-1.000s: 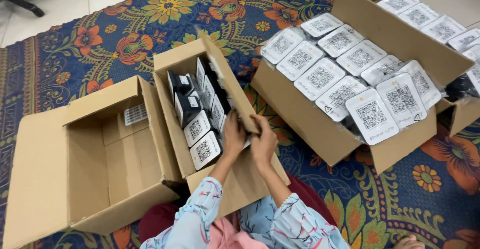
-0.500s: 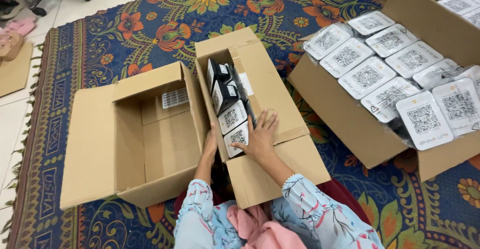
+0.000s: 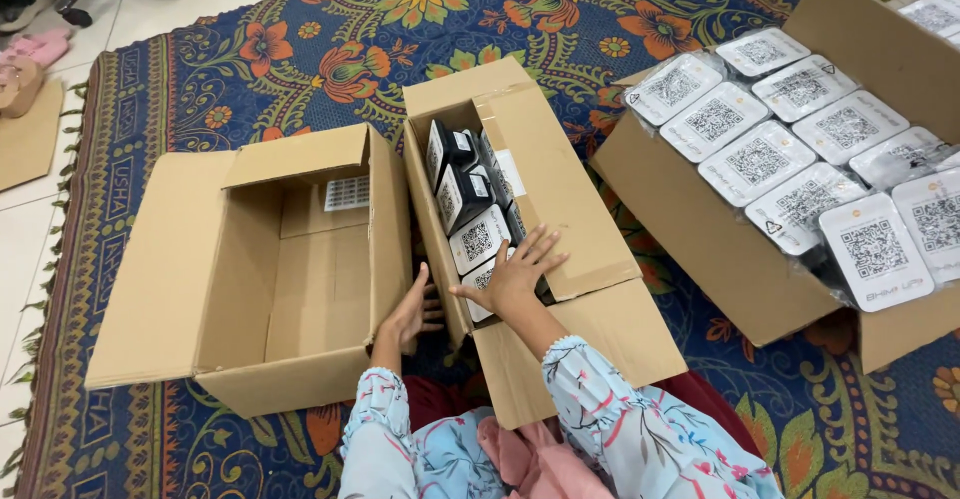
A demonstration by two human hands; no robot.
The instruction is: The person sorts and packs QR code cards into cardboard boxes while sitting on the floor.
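fingers (image 3: pixel 540 249) spread on middle carton (image 3: pixel 560 179), left hand (image 3: pixel 412 311) outside

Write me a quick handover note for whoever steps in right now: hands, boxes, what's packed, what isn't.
Left hand: open, against the outer left wall of the middle carton.
Right hand: open, fingers spread, resting on the packaged units inside that carton.
Done: the middle carton holds a row of units standing on edge.
Left: the left carton, lying on its side, has no units in it; the right carton is full of bagged flat units.
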